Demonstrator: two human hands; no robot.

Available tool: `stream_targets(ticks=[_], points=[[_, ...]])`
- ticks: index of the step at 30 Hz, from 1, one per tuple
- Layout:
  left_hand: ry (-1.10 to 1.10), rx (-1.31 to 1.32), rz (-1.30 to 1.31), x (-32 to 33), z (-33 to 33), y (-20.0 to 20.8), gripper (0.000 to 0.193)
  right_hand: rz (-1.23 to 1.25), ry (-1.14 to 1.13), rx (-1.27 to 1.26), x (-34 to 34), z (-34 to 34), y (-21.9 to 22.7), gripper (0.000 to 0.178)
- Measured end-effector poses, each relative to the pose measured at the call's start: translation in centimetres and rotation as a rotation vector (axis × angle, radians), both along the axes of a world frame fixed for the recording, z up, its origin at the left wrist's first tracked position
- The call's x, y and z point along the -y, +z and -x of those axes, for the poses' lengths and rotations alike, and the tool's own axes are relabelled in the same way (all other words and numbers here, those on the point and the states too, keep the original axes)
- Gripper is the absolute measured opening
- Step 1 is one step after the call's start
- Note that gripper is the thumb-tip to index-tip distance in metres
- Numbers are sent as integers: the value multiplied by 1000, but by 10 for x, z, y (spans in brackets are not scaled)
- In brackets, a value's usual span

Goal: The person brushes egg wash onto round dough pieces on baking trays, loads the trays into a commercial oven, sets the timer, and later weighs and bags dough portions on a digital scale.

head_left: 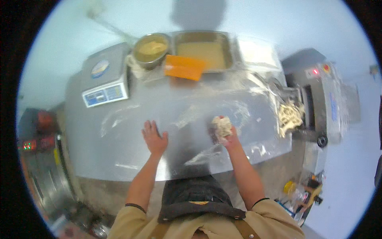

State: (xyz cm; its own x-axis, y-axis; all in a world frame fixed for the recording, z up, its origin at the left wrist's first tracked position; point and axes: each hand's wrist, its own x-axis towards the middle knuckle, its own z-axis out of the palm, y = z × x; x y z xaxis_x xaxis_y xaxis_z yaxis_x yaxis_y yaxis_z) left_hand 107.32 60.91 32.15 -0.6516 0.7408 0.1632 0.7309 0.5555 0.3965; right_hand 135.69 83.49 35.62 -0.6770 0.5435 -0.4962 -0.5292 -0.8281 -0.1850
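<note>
My left hand [154,137] is open over the metal table, its fingers stretched out and the thumb apart. Whether it rests on the surface or hovers just above, I cannot tell. My right hand [231,138] grips a rough, pale lump of dough [223,126] over the right half of the table. Most of the right fingers are hidden behind the lump. Farther right, a heap of torn, pale dough [290,115] lies at the mouth of a metal machine [324,95] with a red light.
Streaks of flour mark the metal table [131,151]. Along its far side stand a digital scale [104,75], a steel bowl [149,63] of yellowish contents, and a steel pan [232,51]. An orange scraper-like sheet [185,67] overlaps the pan's near edge. White sheets [258,53] lie beyond.
</note>
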Motion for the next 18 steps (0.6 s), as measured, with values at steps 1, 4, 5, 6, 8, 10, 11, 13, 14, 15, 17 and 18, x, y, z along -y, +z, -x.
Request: stream_targets(ticks=[1, 4, 5, 6, 8, 10, 11, 13, 14, 15, 17, 18], points=[[-49, -7, -64, 1, -4, 5, 81, -1, 38, 105, 11, -7, 4, 34], [-189, 317, -337, -26, -52, 21, 71, -71, 59, 324, 37, -4, 21, 32], [-227, 481, -421, -36, -79, 30, 68, -74, 77, 428, 45, -1, 29, 31], [-264, 669, -507, -47, -106, 40, 64, -247, 143, 591, 54, 4, 36, 34], [-177, 1056, -557, -87, -175, 59, 57, -648, 258, 843, 69, 11, 46, 41], [-98, 1366, -581, -121, -212, 76, 53, -814, 79, 890, 71, 7, 48, 43], [-63, 1468, -586, -140, -225, 82, 50, -877, 4, 913, 66, -4, 45, 45], [-53, 1621, -549, -176, -254, 91, 45, -1212, 156, 1065, 25, -45, 35, 46], [-79, 1671, -503, -195, -272, 93, 43, -1296, 302, 1134, 3, -80, 32, 45], [-35, 1712, -386, -214, -289, 94, 41, -1338, 262, 1161, -21, -115, 30, 44], [39, 1840, -368, -257, -331, 95, 36, -1366, -169, 1191, -83, -191, 30, 39], [87, 1909, -367, -279, -354, 93, 33, -1218, -191, 1473, -128, -233, 32, 43]])
